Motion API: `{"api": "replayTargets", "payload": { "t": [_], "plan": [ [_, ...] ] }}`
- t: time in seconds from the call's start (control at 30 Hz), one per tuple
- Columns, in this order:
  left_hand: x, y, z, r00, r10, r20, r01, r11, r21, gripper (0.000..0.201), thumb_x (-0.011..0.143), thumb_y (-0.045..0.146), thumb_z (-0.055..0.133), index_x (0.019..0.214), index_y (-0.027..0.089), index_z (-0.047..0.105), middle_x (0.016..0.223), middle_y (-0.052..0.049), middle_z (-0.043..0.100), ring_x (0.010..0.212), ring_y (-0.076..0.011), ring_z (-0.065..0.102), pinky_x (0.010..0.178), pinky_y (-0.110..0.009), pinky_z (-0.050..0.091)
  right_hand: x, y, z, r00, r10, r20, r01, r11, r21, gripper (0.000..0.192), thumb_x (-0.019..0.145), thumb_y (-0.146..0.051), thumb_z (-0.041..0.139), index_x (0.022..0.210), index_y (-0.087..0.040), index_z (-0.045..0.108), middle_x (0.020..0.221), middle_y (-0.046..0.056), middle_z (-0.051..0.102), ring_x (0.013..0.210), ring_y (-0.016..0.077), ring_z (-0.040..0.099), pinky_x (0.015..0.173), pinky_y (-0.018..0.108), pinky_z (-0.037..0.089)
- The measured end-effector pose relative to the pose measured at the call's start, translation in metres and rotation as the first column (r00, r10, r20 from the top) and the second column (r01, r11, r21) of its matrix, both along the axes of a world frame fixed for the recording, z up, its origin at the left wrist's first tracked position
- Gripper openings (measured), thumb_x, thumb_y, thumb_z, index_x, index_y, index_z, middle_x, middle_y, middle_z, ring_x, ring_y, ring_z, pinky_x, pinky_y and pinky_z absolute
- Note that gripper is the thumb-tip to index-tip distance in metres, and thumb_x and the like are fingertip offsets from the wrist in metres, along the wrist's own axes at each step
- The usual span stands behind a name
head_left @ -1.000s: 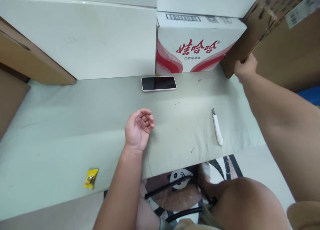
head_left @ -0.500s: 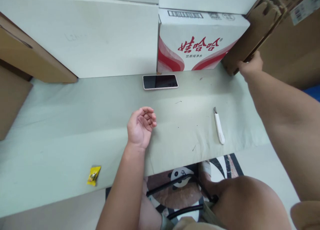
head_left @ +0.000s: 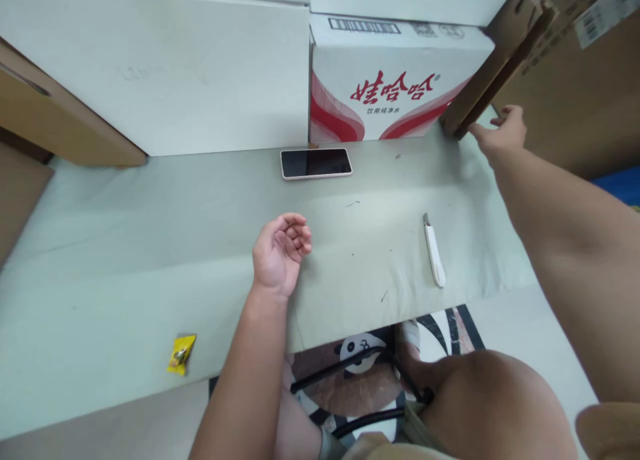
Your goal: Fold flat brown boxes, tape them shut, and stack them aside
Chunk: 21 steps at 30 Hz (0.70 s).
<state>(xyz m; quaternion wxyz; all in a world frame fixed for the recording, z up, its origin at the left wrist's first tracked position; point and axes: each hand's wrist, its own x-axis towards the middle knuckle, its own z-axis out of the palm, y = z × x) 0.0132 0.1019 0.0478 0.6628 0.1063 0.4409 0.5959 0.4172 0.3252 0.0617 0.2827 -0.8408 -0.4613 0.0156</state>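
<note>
My left hand [head_left: 280, 252] rests palm up on the pale green table [head_left: 125, 247] near its middle, fingers loosely curled, holding nothing. My right hand [head_left: 503, 132] reaches to the far right, its fingertips at the lower corner of a tilted brown cardboard box [head_left: 505, 53], with no grip that I can see. A white utility knife [head_left: 434, 255] lies on the table between my two hands, closer to my right arm. Beyond my left hand a phone [head_left: 316, 163] lies flat with a dark screen.
A white carton with red print [head_left: 395, 80] and a large white box [head_left: 160, 73] stand along the table's back. Brown cardboard [head_left: 60, 123] leans at the far left. A small yellow wrapper [head_left: 181, 353] lies near the front edge. My knee and a panda-print mat show below.
My right hand, which gripped the brown box's corner a second ago, has loosened and slid to the right. The box has tipped back. My left hand has stayed put.
</note>
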Motion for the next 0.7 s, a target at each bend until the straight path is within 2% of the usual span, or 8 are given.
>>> {"api": "replayTargets", "payload": {
  "t": [0.13,0.23,0.3,0.37,0.43,0.53,0.6,0.7],
  "plan": [
    [0.000,0.000,0.001,1.000,0.002,0.005,-0.002,1.000,0.012,0.027,0.062,0.041,0.066,0.067,0.015,0.070,0.056,-0.001,0.062,0.048,-0.0079,0.056,0.043,-0.016,0.044,-0.005,-0.016,0.009,0.998,0.044,0.051,-0.038,0.993,-0.110,0.076,0.088,-0.033,0.071,0.152,-0.005,0.040,0.145,0.027,0.057,0.125,0.0274,0.060,0.097,0.039,0.045],
    [-0.002,-0.001,0.004,1.000,0.005,0.028,-0.005,1.000,0.021,0.026,0.063,0.041,0.066,0.067,0.015,0.069,0.056,-0.001,0.061,0.049,-0.0080,0.056,0.043,-0.016,0.044,-0.019,-0.030,0.019,0.985,0.160,0.064,-0.144,0.967,-0.210,0.066,0.088,-0.026,0.067,0.147,-0.006,0.047,0.140,0.025,0.061,0.118,0.0285,0.062,0.095,0.040,0.046],
    [-0.006,-0.002,0.007,0.999,0.012,0.043,-0.014,0.999,0.029,0.026,0.063,0.041,0.066,0.067,0.015,0.068,0.056,-0.001,0.060,0.050,-0.0079,0.056,0.043,-0.016,0.043,-0.037,-0.039,0.026,0.958,0.281,0.062,-0.256,0.931,-0.261,0.052,0.085,-0.019,0.065,0.136,-0.011,0.059,0.127,0.019,0.070,0.104,0.0260,0.066,0.090,0.037,0.046],
    [-0.011,-0.006,0.010,0.998,0.029,0.056,-0.031,0.998,0.045,0.027,0.064,0.041,0.066,0.068,0.015,0.068,0.057,-0.001,0.060,0.050,-0.0076,0.056,0.044,-0.016,0.043,-0.065,-0.048,0.034,0.907,0.414,0.074,-0.376,0.877,-0.298,0.033,0.081,-0.017,0.064,0.114,-0.017,0.070,0.108,0.013,0.075,0.093,0.0232,0.066,0.087,0.034,0.046],
    [-0.019,-0.011,0.014,0.996,0.054,0.072,-0.060,0.996,0.071,0.027,0.065,0.041,0.065,0.068,0.015,0.067,0.057,0.000,0.059,0.049,-0.0072,0.054,0.044,-0.016,0.043,-0.104,-0.060,0.041,0.798,0.592,0.114,-0.532,0.781,-0.326,0.014,0.079,-0.017,0.062,0.091,-0.020,0.070,0.090,0.008,0.074,0.083,0.0215,0.063,0.082,0.033,0.044],
    [-0.034,-0.023,0.020,0.988,0.110,0.107,-0.122,0.986,0.114,0.026,0.069,0.042,0.062,0.069,0.016,0.066,0.058,0.000,0.058,0.049,-0.0074,0.053,0.045,-0.017,0.042,-0.178,-0.083,0.051,0.511,0.842,0.172,-0.767,0.537,-0.353,0.005,0.078,-0.023,0.057,0.076,-0.020,0.062,0.072,0.005,0.066,0.068,0.0184,0.055,0.069,0.031,0.039],
    [-0.045,-0.032,0.024,0.980,0.152,0.129,-0.170,0.976,0.137,0.026,0.072,0.042,0.061,0.070,0.017,0.064,0.058,0.001,0.056,0.048,-0.0076,0.052,0.046,-0.018,0.041,-0.234,-0.100,0.057,0.331,0.926,0.178,-0.861,0.374,-0.343,0.009,0.078,-0.028,0.056,0.073,-0.020,0.057,0.065,0.003,0.060,0.062,0.0164,0.050,0.063,0.030,0.035],
    [-0.065,-0.045,0.028,0.958,0.237,0.160,-0.260,0.955,0.143,0.025,0.076,0.042,0.057,0.069,0.018,0.061,0.057,0.002,0.052,0.047,-0.0074,0.048,0.046,-0.019,0.038,-0.320,-0.124,0.063,0.133,0.975,0.179,-0.930,0.185,-0.317,0.016,0.081,-0.032,0.054,0.070,-0.020,0.052,0.061,0.002,0.055,0.059,0.0139,0.045,0.061,0.029,0.032]
  ]
}}
